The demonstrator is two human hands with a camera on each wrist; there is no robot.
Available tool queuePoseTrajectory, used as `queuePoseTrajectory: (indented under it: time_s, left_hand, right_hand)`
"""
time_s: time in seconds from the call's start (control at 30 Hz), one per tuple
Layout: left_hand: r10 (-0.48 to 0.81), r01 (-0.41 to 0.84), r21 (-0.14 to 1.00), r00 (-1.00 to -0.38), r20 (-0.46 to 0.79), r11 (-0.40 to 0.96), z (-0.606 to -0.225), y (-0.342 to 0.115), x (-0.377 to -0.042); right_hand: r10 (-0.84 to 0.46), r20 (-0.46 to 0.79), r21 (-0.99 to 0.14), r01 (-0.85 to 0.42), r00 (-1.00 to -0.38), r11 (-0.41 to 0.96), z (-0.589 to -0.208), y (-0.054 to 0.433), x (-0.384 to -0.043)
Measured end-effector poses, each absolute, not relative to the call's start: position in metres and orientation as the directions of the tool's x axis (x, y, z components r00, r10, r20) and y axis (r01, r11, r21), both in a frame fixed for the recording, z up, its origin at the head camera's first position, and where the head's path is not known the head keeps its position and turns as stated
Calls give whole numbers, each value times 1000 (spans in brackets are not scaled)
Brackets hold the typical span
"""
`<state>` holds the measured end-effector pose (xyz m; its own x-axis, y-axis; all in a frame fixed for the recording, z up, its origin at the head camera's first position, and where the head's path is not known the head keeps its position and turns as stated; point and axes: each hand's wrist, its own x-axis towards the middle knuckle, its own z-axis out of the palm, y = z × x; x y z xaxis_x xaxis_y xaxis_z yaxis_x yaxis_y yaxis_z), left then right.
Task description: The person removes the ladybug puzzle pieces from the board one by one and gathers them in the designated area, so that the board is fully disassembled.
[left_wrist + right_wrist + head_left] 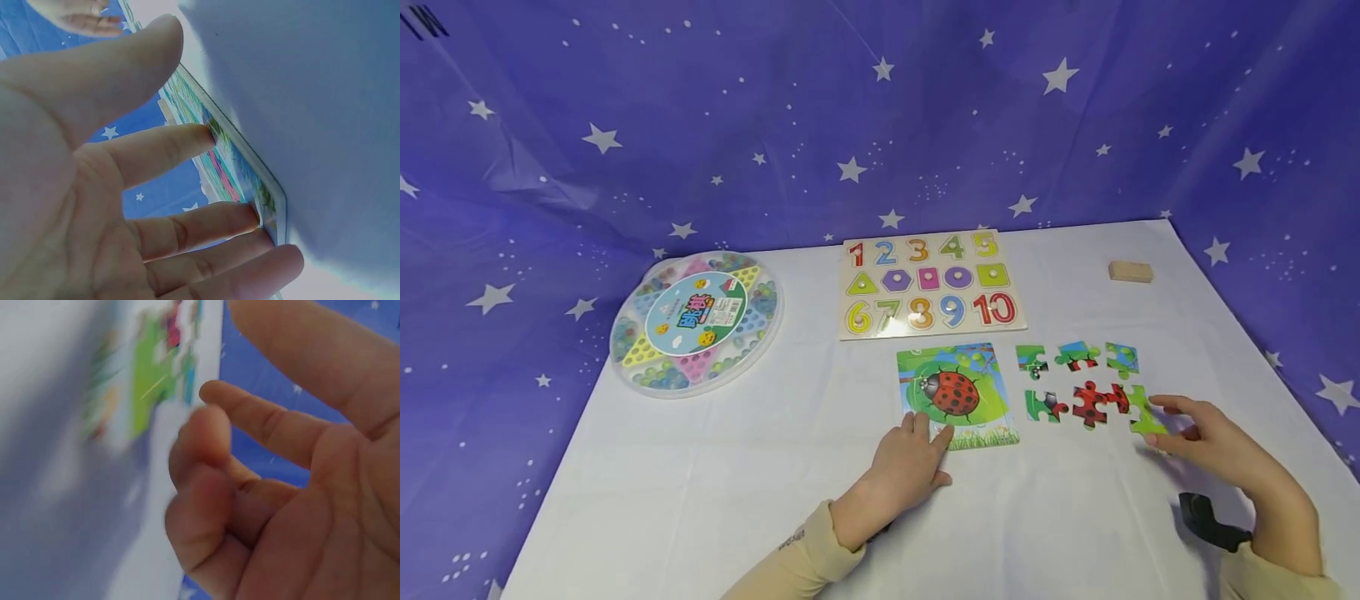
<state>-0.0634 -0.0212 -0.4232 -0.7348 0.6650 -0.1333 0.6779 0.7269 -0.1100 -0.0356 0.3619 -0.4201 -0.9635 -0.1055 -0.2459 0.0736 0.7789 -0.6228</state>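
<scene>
Beige sleeves (797, 560) nearest the lens. Left hand (908, 460): grip loose, fingers apart, tips on the lower edge of the ladybug board (1000, 417). Right hand (1217, 446): grip parted, thumb and forefinger beside the green puzzle piece (1142, 417); pressure unclear. Piece lies on the table (737, 475), lower row's right end, small red piece (1117, 398) close left. Best handled, I judge: slide flat, match tab to notch, steady the neighbour, avoid forcing.

Numerals 1 to 10 stand on the wooden board (902, 252), and 跳棋 on the label (696, 313) of the round box (688, 390).
</scene>
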Motion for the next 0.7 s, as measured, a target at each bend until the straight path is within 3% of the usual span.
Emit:
queuePoseTrajectory:
  time_s: [0.17,0.33,0.5,0.7]
  left_hand:
    - [668,680,-111,-733,-126,725,-423,-22,-63]
    - [652,666,-89,-744,-145,740,-421,-22,-66]
    - [635,650,-21,-748,-194,759,-420,-22,-67]
    - [623,638,-1,-752,-218,770,-419,-22,-67]
  right_hand:
    - [-138,-181,-609,1,-974,793,-408,331,-54]
    - [-289,-96,-621,-169,-953,765,-416,275,-74]
    - [-403,-107,-627,-253,-909,737,-423,227,-84]
    - [-446,-171,-614,-259,-879,746,-425,192,-87]
